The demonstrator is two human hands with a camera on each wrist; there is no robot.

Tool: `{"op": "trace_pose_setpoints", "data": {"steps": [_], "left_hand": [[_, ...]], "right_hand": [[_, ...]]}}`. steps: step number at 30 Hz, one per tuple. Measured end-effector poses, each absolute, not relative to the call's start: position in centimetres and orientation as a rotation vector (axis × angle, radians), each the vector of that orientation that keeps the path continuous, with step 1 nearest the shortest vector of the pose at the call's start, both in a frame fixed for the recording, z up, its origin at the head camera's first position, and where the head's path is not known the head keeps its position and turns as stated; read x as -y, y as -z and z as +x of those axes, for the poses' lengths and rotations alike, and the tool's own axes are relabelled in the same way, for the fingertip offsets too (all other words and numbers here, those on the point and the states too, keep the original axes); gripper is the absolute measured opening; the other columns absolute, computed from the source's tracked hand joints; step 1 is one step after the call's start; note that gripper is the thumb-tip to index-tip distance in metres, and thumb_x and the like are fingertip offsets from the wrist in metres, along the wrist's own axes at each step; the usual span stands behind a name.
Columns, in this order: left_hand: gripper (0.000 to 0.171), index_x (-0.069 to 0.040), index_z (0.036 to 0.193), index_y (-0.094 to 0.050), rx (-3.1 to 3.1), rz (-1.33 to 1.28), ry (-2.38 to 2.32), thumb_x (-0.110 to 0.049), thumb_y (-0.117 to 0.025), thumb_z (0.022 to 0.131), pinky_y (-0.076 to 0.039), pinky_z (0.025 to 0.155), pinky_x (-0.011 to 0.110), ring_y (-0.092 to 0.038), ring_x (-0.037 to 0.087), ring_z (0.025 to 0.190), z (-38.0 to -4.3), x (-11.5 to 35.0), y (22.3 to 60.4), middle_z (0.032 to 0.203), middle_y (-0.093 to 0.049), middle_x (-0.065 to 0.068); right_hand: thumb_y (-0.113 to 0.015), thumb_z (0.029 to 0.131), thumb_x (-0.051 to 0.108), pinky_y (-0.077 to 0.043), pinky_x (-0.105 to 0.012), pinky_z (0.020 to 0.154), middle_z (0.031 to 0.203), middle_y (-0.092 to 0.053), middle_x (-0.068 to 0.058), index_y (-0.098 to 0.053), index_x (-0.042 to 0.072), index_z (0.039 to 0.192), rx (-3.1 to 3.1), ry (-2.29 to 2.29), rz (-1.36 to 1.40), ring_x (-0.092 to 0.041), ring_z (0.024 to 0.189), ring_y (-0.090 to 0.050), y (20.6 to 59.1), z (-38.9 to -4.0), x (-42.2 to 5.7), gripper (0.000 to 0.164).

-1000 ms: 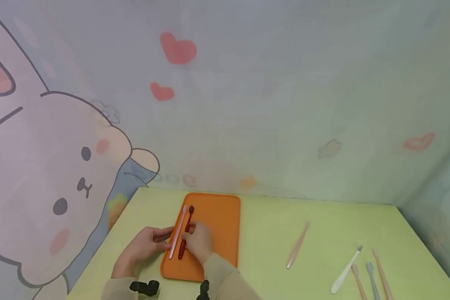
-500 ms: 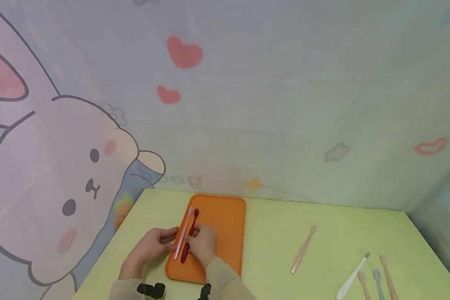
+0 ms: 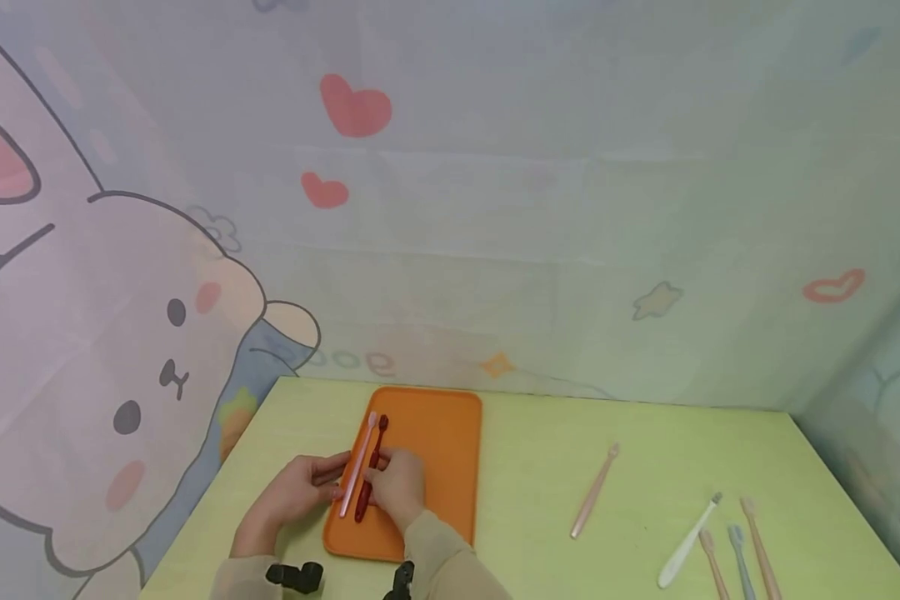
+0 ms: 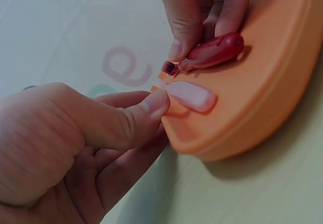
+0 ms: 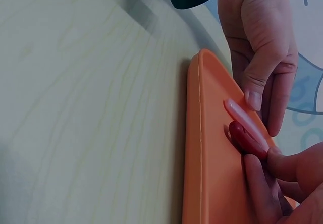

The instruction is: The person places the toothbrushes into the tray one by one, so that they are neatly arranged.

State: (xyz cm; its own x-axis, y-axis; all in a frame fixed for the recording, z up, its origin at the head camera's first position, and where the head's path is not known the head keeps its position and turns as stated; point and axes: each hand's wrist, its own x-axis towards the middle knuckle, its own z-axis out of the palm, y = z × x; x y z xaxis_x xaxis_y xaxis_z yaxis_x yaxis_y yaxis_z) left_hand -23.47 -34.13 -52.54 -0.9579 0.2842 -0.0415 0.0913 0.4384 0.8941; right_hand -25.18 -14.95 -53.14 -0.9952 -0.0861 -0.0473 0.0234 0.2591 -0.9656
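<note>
An orange tray (image 3: 450,467) lies on the yellow-green table. Along its left side rest two toothbrushes, a pink one (image 3: 356,475) nearest the rim and a dark red one (image 3: 363,500) beside it, heads pointing to the back. My left hand (image 3: 292,493) holds the tray's left rim, thumb on top next to the pink handle and fingers outside. With thumb and fingers, my right hand (image 3: 401,487) pinches the red toothbrush from its right side. In the left wrist view the red handle (image 4: 217,51) sits close over the tray floor, its middle hidden by the right hand.
Right of the tray lies a single pale pink toothbrush (image 3: 594,493). Farther right are a white toothbrush (image 3: 690,542), a blue-grey one (image 3: 742,560) and two peach ones, a short-looking one (image 3: 712,562) and a longer one (image 3: 761,546). A cartoon-printed backdrop (image 3: 540,217) stands behind the table.
The head view shifts slightly right and back. Both hands and the two toothbrushes keep nearly the same places on the tray.
</note>
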Motion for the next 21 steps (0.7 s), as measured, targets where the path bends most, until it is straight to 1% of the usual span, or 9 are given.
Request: {"op": "trace_pose_setpoints", "data": {"steps": [5, 8, 10, 13, 16, 18, 21], "left_hand": [[0.058, 0.014, 0.149, -0.053, -2.504, 0.332, -1.527, 0.006, -0.073, 0.096, -0.058, 0.101, 0.035, -0.057, 0.045, 0.136, -23.34, 34.11, 52.44, 0.147, -0.056, 0.032], [0.058, 0.013, 0.15, -0.052, -2.513, 0.335, -1.518, 0.007, -0.072, 0.095, -0.058, 0.1, 0.035, -0.057, 0.046, 0.136, -23.37, 34.09, 52.27, 0.148, -0.056, 0.032], [0.059, 0.013, 0.15, -0.052, -2.517, 0.331, -1.515, 0.008, -0.072, 0.095, -0.059, 0.099, 0.036, -0.057, 0.046, 0.136, -23.33, 34.07, 52.15, 0.148, -0.055, 0.032], [0.058, 0.013, 0.15, -0.052, -2.52, 0.323, -1.503, 0.007, -0.072, 0.096, -0.059, 0.099, 0.035, -0.057, 0.045, 0.136, -23.32, 34.05, 52.14, 0.148, -0.056, 0.031], [0.058, 0.013, 0.15, -0.053, -2.525, 0.322, -1.497, 0.006, -0.073, 0.096, -0.059, 0.099, 0.036, -0.058, 0.045, 0.136, -23.4, 34.08, 52.32, 0.148, -0.056, 0.031], [0.057, 0.012, 0.149, -0.054, -2.543, 0.322, -1.483, 0.005, -0.074, 0.096, -0.057, 0.102, 0.039, -0.059, 0.044, 0.135, -23.44, 34.12, 52.42, 0.147, -0.058, 0.03], [0.057, 0.012, 0.148, -0.055, -2.561, 0.314, -1.468, 0.004, -0.075, 0.096, -0.053, 0.107, 0.047, -0.059, 0.044, 0.135, -23.47, 34.16, 52.5, 0.145, -0.06, 0.03]], "right_hand": [[-0.079, 0.094, -0.001, -0.059, -0.025, 0.053, 0.087, -0.061, 0.001, -0.074, -0.008, 0.127, -2.465, 1.807, -0.064, -0.009, 0.065, -0.066, 52.88, -24.97, 14.87, 0.034], [-0.079, 0.095, 0.0, -0.058, -0.024, 0.052, 0.084, -0.06, 0.002, -0.076, -0.006, 0.122, -2.503, 1.782, -0.07, -0.008, 0.063, -0.064, 52.85, -25.07, 14.92, 0.028], [-0.079, 0.095, 0.001, -0.057, -0.023, 0.052, 0.083, -0.059, 0.003, -0.076, -0.006, 0.121, -2.514, 1.777, -0.074, -0.008, 0.06, -0.064, 52.84, -25.09, 14.96, 0.027], [-0.079, 0.095, 0.002, -0.057, -0.023, 0.052, 0.085, -0.06, 0.002, -0.073, -0.008, 0.126, -2.484, 1.795, -0.053, -0.009, 0.058, -0.064, 52.8, -25.05, 14.88, 0.033], [-0.079, 0.096, 0.004, -0.058, -0.024, 0.054, 0.092, -0.063, 0.0, -0.068, -0.01, 0.133, -2.448, 1.801, -0.044, -0.01, 0.059, -0.066, 52.71, -25.01, 14.65, 0.041], [-0.079, 0.097, 0.007, -0.06, -0.026, 0.056, 0.098, -0.066, -0.002, -0.066, -0.01, 0.137, -2.415, 1.806, -0.031, -0.011, 0.064, -0.068, 52.71, -25.06, 14.5, 0.045], [-0.078, 0.099, 0.011, -0.061, -0.027, 0.057, 0.106, -0.068, -0.006, -0.063, -0.01, 0.141, -2.373, 1.824, -0.045, -0.014, 0.067, -0.07, 52.72, -25.22, 14.17, 0.049]]}}
